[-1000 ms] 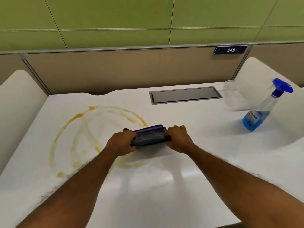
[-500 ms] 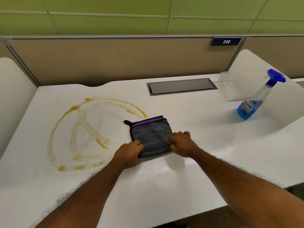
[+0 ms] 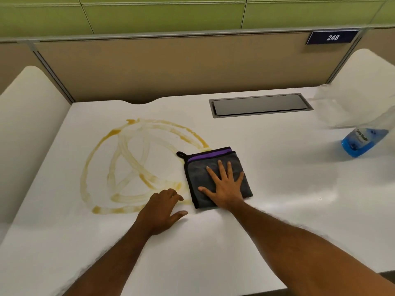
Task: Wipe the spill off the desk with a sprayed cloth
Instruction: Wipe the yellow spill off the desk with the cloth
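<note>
Right grip [image 3: 224, 185] pressed flat, fingers spread, on the cloth [image 3: 196, 174]; left grip [image 3: 162, 208] relaxed, empty, beside it. Wiping may smear the spill [image 3: 115, 131] wider.

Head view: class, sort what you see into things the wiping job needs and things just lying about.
Job: cloth, spill, spray bottle, desk, right hand pressing flat on the cloth.
Lying about: clear plastic, cable hatch, number plate.
</note>
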### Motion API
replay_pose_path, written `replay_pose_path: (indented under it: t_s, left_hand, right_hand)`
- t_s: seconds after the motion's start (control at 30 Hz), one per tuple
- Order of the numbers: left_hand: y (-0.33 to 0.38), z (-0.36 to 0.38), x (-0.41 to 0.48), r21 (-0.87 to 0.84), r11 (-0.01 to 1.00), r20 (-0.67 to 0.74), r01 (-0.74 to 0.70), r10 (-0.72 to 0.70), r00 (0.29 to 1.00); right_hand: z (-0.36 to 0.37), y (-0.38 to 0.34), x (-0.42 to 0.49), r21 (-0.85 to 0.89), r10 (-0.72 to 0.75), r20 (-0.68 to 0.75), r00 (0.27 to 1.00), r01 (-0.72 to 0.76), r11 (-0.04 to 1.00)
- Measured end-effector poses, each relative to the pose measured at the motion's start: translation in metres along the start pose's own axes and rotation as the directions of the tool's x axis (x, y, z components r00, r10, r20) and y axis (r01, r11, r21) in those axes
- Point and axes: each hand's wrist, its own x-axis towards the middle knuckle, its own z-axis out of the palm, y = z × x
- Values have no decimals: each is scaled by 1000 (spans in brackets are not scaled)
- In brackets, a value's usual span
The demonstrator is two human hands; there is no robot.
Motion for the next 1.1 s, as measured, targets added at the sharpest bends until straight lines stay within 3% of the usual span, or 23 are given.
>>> replay_pose_path:
  t_s: [0.23, 0.33, 0.5, 0.7, 0.83, 0.97, 1.1]
  left_hand:
    - [-9, 18, -19, 40, 985, -221, 169, -156, 963]
    - [-13, 25, -26, 50, 967, -247, 248, -229, 942]
    - [-19, 28, -26, 60, 961, -208, 269, -252, 945]
    - [-30, 10, 27, 9, 967, -75, 254, -253, 965]
    - [-33, 12, 53, 77, 971, 53, 228, -233, 971]
    - [-41, 14, 55, 95, 976, 44, 197, -202, 978]
    - [-45, 3, 62, 132, 979, 13, 154, -157, 988]
  right_hand:
    - [4, -1, 14, -63, 27, -124, 992, -35, 997]
    - [1, -5, 29, -52, 55, -121, 991, -62, 997]
    - [-3, -8, 31, -97, 30, -32, 999, -33, 995]
    - [8, 29, -28, -85, -105, -51, 993, 101, 991]
    - [-4, 22, -7, -131, -18, -68, 997, 9, 991]
    - [0, -5, 27, -65, 122, -148, 982, -132, 989]
    - [5, -5, 27, -111, -48, -120, 992, 35, 993]
